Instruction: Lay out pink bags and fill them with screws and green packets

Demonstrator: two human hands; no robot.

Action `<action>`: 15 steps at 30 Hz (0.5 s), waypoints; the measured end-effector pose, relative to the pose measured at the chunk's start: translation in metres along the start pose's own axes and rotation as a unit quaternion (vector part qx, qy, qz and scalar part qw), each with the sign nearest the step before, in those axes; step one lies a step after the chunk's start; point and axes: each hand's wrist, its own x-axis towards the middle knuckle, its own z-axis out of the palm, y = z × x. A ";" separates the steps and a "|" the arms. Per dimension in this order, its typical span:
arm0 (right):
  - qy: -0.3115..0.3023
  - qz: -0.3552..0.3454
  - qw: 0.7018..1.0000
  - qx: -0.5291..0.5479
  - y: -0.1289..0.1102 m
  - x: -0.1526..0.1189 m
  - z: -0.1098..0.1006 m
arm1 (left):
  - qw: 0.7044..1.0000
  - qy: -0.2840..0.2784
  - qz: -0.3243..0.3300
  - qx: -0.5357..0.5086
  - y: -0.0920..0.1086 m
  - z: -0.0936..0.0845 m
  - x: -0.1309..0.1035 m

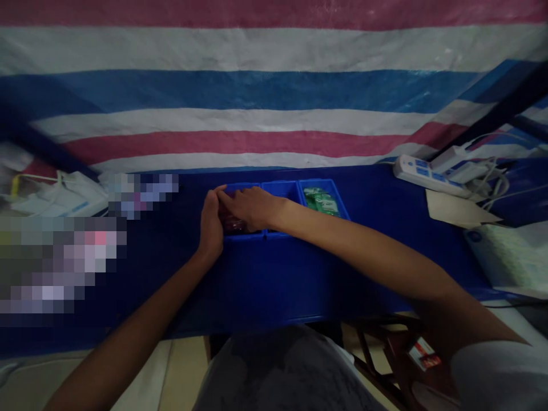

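Note:
A blue bin with three compartments stands on the blue table. My left hand wraps the bin's left wall, its upper fingers bent over toward the inside. Over the left compartment, my right hand reaches down with curled fingers whose tips are hidden. Dark red shiny packets lie under and beside that hand, partly covered. The middle compartment shows its blue inner wall, with my right wrist across its front. Green packets fill part of the right compartment, behind my forearm.
A white power strip with plugs and cables lies at the back right, near a beige card and a pale package. Another white strip sits at the left. A striped sheet hangs behind the table.

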 end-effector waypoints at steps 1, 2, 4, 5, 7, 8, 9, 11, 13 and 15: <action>-0.013 0.007 1.000 -0.002 0.000 0.001 0.002 | 1.000 0.005 0.000 0.003 0.000 0.001 -0.001; -0.026 0.015 0.999 -0.010 0.000 0.001 0.003 | 1.000 0.010 0.002 0.004 0.000 0.001 -0.002; -0.032 0.015 0.999 -0.022 -0.001 0.001 0.006 | 1.000 0.015 0.007 0.003 -0.001 0.002 -0.002; -0.025 0.013 0.999 -0.024 -0.002 0.000 0.007 | 1.000 0.015 0.009 0.002 -0.001 0.002 -0.002; -0.011 0.012 1.000 -0.024 -0.002 -0.001 0.009 | 1.000 0.016 0.007 -0.008 -0.002 0.002 -0.001; -0.001 0.011 1.000 -0.018 -0.002 -0.001 0.009 | 1.000 0.018 0.004 -0.013 -0.002 0.002 0.000; 0.009 0.010 1.000 -0.008 0.000 -0.002 0.009 | 1.000 0.020 0.001 -0.019 -0.003 0.002 0.000; 0.035 0.010 0.999 0.022 0.004 -0.004 0.006 | 0.999 0.022 0.001 -0.026 -0.002 0.003 0.001; 0.070 0.020 0.996 0.061 0.010 -0.009 -0.002 | 0.999 0.015 0.006 -0.029 -0.002 0.003 0.001; 0.120 0.040 0.986 0.106 0.016 -0.021 -0.013 | 1.000 0.007 0.009 -0.029 -0.001 0.004 0.000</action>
